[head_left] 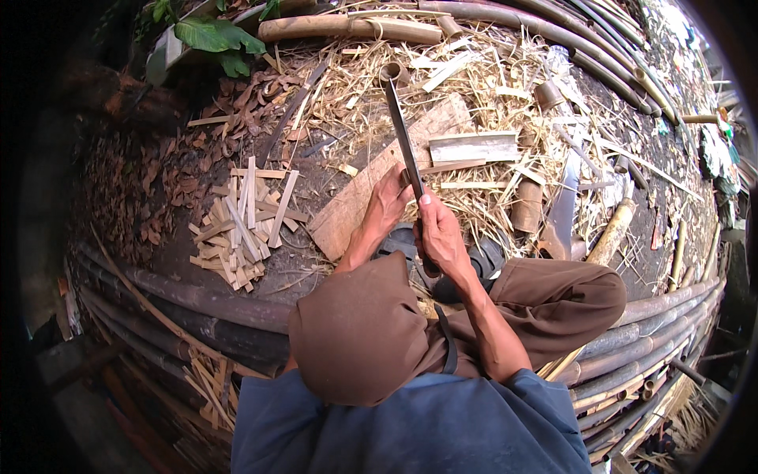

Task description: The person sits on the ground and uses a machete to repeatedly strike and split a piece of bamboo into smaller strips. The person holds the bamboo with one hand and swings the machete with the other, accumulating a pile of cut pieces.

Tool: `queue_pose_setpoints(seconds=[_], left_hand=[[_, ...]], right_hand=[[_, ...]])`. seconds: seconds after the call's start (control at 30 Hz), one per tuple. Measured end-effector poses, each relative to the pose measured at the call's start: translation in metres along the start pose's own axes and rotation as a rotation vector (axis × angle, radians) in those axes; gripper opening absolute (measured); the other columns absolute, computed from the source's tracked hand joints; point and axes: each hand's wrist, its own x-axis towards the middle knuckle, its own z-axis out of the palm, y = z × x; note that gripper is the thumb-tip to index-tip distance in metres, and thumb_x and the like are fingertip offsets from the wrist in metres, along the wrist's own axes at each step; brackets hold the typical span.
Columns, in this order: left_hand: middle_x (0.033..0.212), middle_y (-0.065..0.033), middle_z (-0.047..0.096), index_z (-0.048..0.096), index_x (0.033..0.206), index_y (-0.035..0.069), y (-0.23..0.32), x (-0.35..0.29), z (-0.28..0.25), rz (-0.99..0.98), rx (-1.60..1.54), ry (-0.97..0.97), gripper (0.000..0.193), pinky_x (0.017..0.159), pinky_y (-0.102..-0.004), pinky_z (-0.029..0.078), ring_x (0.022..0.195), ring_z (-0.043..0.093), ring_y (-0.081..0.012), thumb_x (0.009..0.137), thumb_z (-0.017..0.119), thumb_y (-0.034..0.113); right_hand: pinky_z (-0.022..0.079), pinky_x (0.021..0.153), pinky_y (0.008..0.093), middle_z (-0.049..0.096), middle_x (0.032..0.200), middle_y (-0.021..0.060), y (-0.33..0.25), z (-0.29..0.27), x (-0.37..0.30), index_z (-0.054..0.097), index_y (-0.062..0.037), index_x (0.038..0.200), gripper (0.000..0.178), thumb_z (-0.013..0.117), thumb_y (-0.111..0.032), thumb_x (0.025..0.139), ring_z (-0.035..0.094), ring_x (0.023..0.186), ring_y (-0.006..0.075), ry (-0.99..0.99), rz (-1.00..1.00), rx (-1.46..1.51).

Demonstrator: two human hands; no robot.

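My right hand is wrapped round the handle of a long machete, its dark blade pointing up and away from me. Just left of it, my left hand is closed, its fingers partly hidden by the blade. From those fingers a thin bamboo strip sticks out to the right, passing behind the machete. Both hands are above the near part of a wooden board lying on the ground. A split bamboo piece rests by the board's right edge.
To the left lies a heap of cut bamboo strips. A hand saw and short bamboo tubes lie at right among shavings. Bamboo poles run beside and behind me; more poles stretch along the far right.
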Motion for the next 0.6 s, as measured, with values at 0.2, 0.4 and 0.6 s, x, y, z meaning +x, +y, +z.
queue_pose_setpoints(seconds=[0.2,0.4,0.6], left_hand=[[0.088,-0.0193,0.048,0.046,0.103,0.002,-0.006,0.002,-0.001,0.091,0.076,0.028,0.018,0.074,-0.0456,0.045,0.083,0.053,-0.0397,0.092,0.049,0.016],[0.088,-0.0201,0.044,0.043,0.101,0.003,0.020,0.013,-0.003,0.126,0.055,0.036,0.017,0.077,-0.0477,0.043,0.085,0.050,-0.0415,0.090,0.047,0.015],[0.090,-0.0206,0.046,0.044,0.100,0.003,0.022,0.006,0.002,0.124,0.128,0.080,0.015,0.081,-0.0477,0.043,0.090,0.051,-0.0416,0.088,0.050,0.010]], right_hand=[[0.049,0.080,0.0352,0.065,0.108,0.0212,-0.015,0.008,-0.003,0.047,-0.0113,0.141,0.043,0.039,-0.031,0.104,0.065,0.092,0.0244,0.083,-0.110,-0.255],[0.047,0.095,0.0373,0.058,0.128,0.0231,-0.016,0.007,-0.002,0.047,-0.0099,0.140,0.041,0.040,-0.026,0.103,0.056,0.120,0.0348,0.118,-0.134,-0.238],[0.049,0.089,0.0385,0.066,0.110,0.0256,-0.016,0.006,-0.004,0.049,-0.0122,0.139,0.041,0.041,-0.028,0.103,0.063,0.110,0.0355,0.115,-0.061,-0.265]])
